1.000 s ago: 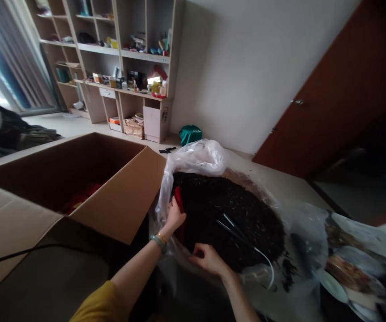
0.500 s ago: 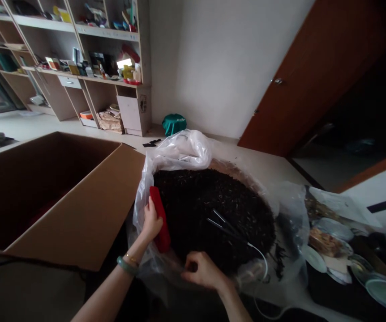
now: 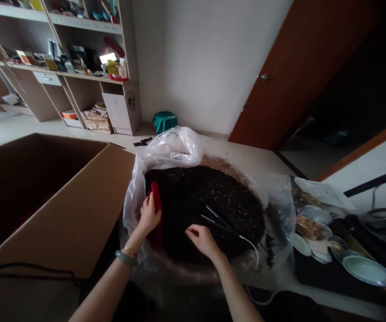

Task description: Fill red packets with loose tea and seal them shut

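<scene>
My left hand [image 3: 150, 214] is wrapped round a narrow red packet [image 3: 156, 195], held upright at the left side of a large heap of dark, loose dried leaves [image 3: 223, 192]. These look like tea leaves and lie in a clear plastic bag [image 3: 184, 145] with its mouth spread wide. Over the near part of the heap, my right hand [image 3: 201, 237] has its thumb and fingers pinched together; whatever is between them is too small or hidden to name. Right of that hand, a black two-armed clamp [image 3: 221, 223] with a white cord rests on the leaves, its arms apart.
A big open cardboard box [image 3: 88, 201] stands close on the left. On the right are several lidded containers and a pale plate [image 3: 367, 269]. Behind stand a green-covered bin [image 3: 165, 121], shelves [image 3: 88, 74] and a brown door [image 3: 280, 76].
My right hand has moved forward and up from the bag's near rim to above the leaves. The red packet has turned more edge-on in my left hand. The view has swung slightly right.
</scene>
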Action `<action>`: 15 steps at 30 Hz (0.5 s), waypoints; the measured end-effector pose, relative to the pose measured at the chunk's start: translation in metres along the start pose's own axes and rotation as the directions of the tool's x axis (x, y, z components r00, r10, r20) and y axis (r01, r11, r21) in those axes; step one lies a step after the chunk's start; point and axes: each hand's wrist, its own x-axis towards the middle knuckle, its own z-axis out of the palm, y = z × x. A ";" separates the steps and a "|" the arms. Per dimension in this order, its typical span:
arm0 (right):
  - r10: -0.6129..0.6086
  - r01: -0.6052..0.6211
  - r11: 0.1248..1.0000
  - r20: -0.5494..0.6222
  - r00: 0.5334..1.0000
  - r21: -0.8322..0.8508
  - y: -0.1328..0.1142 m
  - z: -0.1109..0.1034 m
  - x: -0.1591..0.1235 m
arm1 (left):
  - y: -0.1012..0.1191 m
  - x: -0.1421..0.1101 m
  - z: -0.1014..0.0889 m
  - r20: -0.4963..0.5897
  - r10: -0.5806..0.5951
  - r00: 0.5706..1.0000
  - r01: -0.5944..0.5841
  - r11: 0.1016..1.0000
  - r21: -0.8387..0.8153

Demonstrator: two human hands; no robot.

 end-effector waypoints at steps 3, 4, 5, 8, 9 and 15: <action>-0.013 0.013 1.000 -0.061 0.998 0.010 0.004 0.007 0.010 | 0.010 0.001 -0.008 -0.024 -0.006 1.000 0.008 0.996 0.086; -0.024 0.025 1.000 -0.068 0.997 0.011 0.006 0.010 0.011 | 0.013 0.002 -0.011 -0.041 -0.020 0.999 0.025 0.991 0.134; -0.034 0.035 0.999 -0.076 0.997 0.009 0.008 0.012 0.010 | 0.017 0.004 -0.015 -0.058 -0.025 0.998 0.035 0.983 0.182; -0.050 0.049 0.999 -0.112 0.992 -0.012 0.014 0.015 0.006 | 0.027 0.016 -0.029 -0.099 -0.033 0.995 0.058 0.963 0.265; -0.050 0.048 0.999 -0.124 0.991 -0.019 0.015 0.014 0.005 | 0.029 0.022 -0.034 -0.100 -0.049 0.994 0.075 0.958 0.275; -0.055 0.046 0.997 -0.152 0.987 -0.064 0.019 0.013 0.004 | 0.031 0.048 -0.054 -0.079 -0.110 0.991 0.128 0.949 0.287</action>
